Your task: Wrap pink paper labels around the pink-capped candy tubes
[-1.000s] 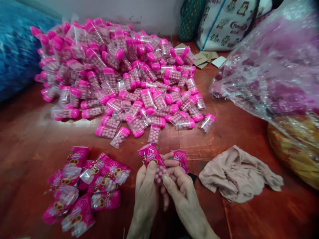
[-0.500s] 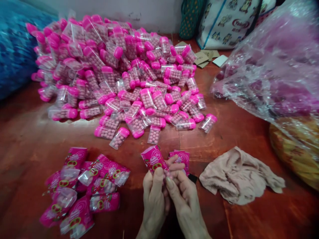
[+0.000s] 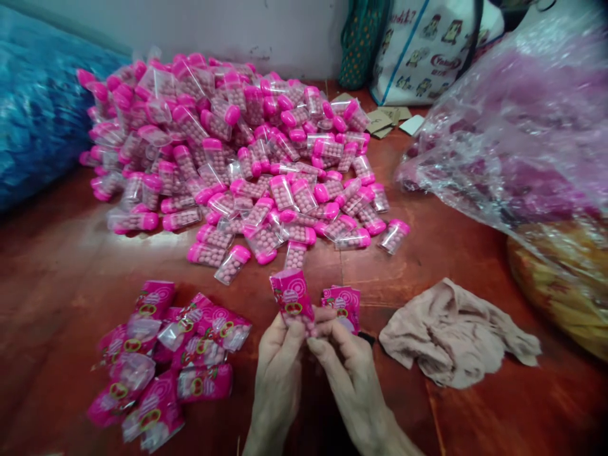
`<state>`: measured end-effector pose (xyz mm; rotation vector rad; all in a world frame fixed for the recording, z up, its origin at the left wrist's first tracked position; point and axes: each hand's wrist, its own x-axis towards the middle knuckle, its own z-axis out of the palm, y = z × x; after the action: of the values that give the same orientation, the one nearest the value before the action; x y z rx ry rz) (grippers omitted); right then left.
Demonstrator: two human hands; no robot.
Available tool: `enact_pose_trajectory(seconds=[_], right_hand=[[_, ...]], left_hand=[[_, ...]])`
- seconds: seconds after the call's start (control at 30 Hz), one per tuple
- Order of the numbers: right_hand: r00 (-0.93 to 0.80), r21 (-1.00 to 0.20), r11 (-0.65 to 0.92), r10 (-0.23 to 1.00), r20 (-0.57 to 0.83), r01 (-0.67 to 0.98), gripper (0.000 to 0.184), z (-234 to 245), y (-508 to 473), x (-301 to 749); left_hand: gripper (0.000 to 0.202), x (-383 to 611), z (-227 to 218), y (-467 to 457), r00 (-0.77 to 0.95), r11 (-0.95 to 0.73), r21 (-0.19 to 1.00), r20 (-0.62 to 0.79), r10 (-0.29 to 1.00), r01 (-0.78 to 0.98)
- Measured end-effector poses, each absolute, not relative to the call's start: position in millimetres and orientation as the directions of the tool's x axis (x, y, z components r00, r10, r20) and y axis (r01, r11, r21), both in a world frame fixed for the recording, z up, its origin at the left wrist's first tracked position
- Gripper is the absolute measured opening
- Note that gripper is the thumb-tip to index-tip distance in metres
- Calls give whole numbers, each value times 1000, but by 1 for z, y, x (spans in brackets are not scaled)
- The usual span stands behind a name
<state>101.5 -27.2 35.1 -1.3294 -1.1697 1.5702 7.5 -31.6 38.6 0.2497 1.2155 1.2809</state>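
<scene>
Near centre, 2 hands, left hand (image 3: 278, 354) and right hand (image 3: 349, 361), pinch 1 upright pink packet (image 3: 291, 296), with 1 spare packet (image 3: 342, 304) just behind, about 10 in the packet pile (image 3: 166, 354) near left, 1 beige cloth (image 3: 456, 335) right, and the tube heap (image 3: 237, 152), too many to count, far.

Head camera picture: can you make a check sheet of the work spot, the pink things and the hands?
Surface: red-brown surface, bare in patches.
Job's things: pink pack held up; pink labels beside it; wrapped packs heaped on the left; big pile of pink-capped tubes behind.
Clutter: crumpled cloth, cardboard scraps.
Hands: left hand and right hand both pinch the pink pack.
Cables: nothing seen.
Surroundings: clear plastic bag, blue bag, printed bag.
</scene>
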Motion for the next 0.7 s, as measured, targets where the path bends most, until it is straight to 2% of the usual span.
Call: enact_pose_trajectory(seconds=[0.1, 0.17, 0.27, 0.33, 0.5, 0.7], right_hand=[[-3, -983, -77, 997, -79, 168, 8, 40, -25, 116], [86, -964, 105, 988, 129, 246, 25, 45, -25, 124], [20, -869, 386, 911, 411, 310, 45, 56, -26, 132], [-62, -803, 499, 859, 509, 326, 45, 62, -28, 133], [-187, -712, 585, 806, 561, 388, 35, 71, -30, 134], [-309, -602, 610, 787, 534, 516, 20, 80, -23, 136]], left_hand=[[14, -2, 36, -36, -216, 308, 856, -422, 881, -416], [15, -7, 36, -40, -208, 317, 898, -388, 898, -305], [15, -13, 38, -45, -198, 321, 923, -363, 911, -214], [14, -14, 40, -47, -199, 271, 944, -307, 931, -190], [27, -13, 44, -46, -149, 68, 982, -95, 984, -178], [20, -14, 44, -47, -78, 61, 988, -72, 994, -142]])
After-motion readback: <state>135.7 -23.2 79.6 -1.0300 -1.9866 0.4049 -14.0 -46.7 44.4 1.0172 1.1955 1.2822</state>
